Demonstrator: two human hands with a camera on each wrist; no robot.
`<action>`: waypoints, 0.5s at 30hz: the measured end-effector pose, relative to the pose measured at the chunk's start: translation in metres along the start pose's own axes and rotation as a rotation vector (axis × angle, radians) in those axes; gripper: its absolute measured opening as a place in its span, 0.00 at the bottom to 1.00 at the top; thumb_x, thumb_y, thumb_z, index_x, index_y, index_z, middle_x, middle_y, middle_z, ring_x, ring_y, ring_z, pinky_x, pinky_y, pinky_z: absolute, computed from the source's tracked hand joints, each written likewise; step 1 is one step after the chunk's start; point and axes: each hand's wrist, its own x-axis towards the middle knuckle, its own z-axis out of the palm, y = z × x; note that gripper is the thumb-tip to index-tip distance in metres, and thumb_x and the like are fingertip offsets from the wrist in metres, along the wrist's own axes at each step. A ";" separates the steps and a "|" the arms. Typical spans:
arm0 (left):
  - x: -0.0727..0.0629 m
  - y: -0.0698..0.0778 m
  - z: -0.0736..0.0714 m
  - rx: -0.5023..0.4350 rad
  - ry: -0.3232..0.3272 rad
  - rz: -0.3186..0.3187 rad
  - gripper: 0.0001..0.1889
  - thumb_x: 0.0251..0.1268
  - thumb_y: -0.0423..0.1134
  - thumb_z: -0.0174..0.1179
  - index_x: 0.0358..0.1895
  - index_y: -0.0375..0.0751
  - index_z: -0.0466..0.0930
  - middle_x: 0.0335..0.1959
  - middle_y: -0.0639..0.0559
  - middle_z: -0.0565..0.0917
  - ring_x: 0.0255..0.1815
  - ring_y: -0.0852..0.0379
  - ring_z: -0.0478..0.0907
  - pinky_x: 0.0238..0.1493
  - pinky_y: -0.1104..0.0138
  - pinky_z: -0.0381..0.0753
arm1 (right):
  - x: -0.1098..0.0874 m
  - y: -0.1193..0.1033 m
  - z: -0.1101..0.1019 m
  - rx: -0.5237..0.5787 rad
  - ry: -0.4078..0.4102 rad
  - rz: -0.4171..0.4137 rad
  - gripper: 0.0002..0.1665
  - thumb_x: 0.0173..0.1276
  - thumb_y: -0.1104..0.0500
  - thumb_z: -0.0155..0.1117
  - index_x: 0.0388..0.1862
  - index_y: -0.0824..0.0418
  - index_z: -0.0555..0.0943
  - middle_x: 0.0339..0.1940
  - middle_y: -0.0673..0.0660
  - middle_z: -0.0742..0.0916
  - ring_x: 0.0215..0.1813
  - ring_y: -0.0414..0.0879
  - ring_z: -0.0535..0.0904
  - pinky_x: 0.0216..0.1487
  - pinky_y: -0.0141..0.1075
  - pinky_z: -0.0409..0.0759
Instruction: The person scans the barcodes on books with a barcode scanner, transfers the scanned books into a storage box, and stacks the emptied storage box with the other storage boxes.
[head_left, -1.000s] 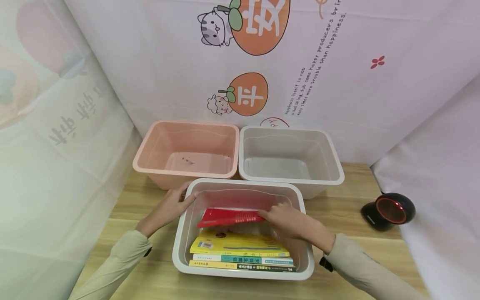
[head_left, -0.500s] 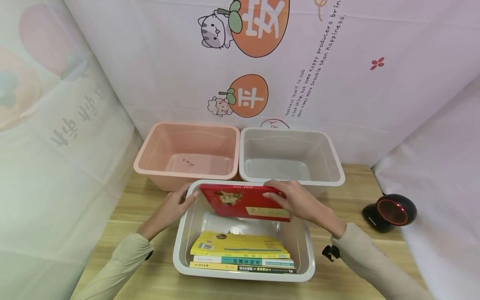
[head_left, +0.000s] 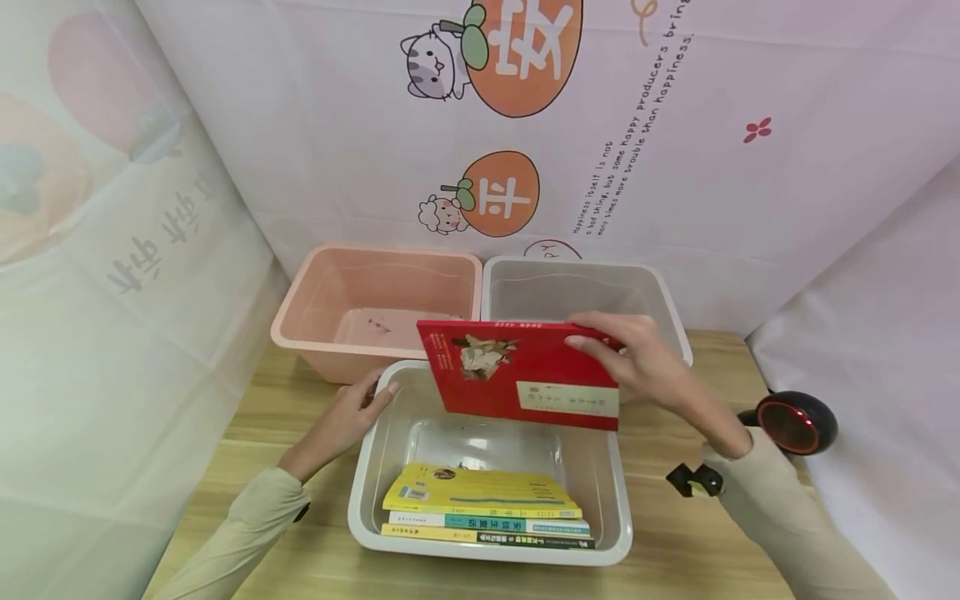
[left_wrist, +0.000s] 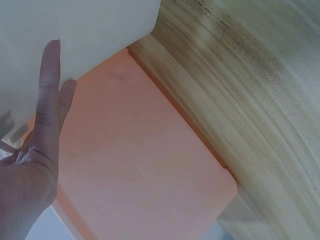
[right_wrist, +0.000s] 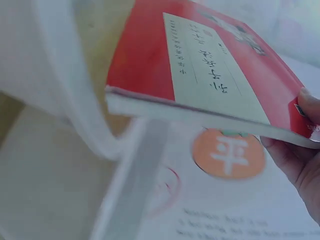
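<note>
A red book [head_left: 487, 367] hangs tilted above the back of the front light grey bin [head_left: 360, 500]. My right hand [head_left: 637, 354] pinches its top right corner, thumb on the near face. In the right wrist view the red book [right_wrist: 145, 60] shows a pale label and white page edges, its corner between thumb and fingers. My left hand [head_left: 348, 421] holds the front bin's left rim, thumb over the edge and fingers outside. The left wrist view shows the left hand's fingers [left_wrist: 47, 95] extended along the outer wall. Several books lie inside; the top one is a yellow book [head_left: 480, 492].
Behind the front bin stand a pink bin [head_left: 300, 333] on the left and another grey bin [head_left: 667, 308] on the right. A black round device [head_left: 797, 422] sits on the wooden table [head_left: 262, 400] at the right. Printed cloth [head_left: 637, 83] encloses the back and sides.
The right hand has lifted the red book up out of the front bin and toward the back right, turning its cover into view. The left hand has stayed at the bin's left rim.
</note>
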 end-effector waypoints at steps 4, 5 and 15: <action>0.000 0.000 0.000 -0.005 0.004 -0.004 0.23 0.84 0.48 0.53 0.73 0.43 0.73 0.58 0.39 0.87 0.52 0.45 0.88 0.47 0.59 0.88 | -0.002 -0.004 -0.031 -0.080 0.022 0.049 0.24 0.63 0.72 0.75 0.58 0.63 0.86 0.45 0.58 0.92 0.36 0.45 0.88 0.38 0.25 0.84; 0.000 0.000 0.000 -0.003 0.006 -0.004 0.23 0.84 0.48 0.53 0.73 0.43 0.73 0.57 0.39 0.87 0.52 0.46 0.88 0.47 0.60 0.87 | -0.003 -0.004 -0.039 -0.100 0.030 0.054 0.24 0.62 0.73 0.75 0.58 0.63 0.86 0.44 0.57 0.92 0.35 0.44 0.88 0.38 0.23 0.83; -0.001 0.000 -0.001 -0.021 0.008 -0.004 0.23 0.84 0.47 0.53 0.73 0.42 0.73 0.56 0.39 0.87 0.50 0.47 0.88 0.43 0.65 0.87 | -0.028 0.007 -0.115 -0.307 0.174 0.111 0.27 0.54 0.78 0.77 0.55 0.65 0.88 0.38 0.61 0.90 0.36 0.17 0.74 0.38 0.13 0.74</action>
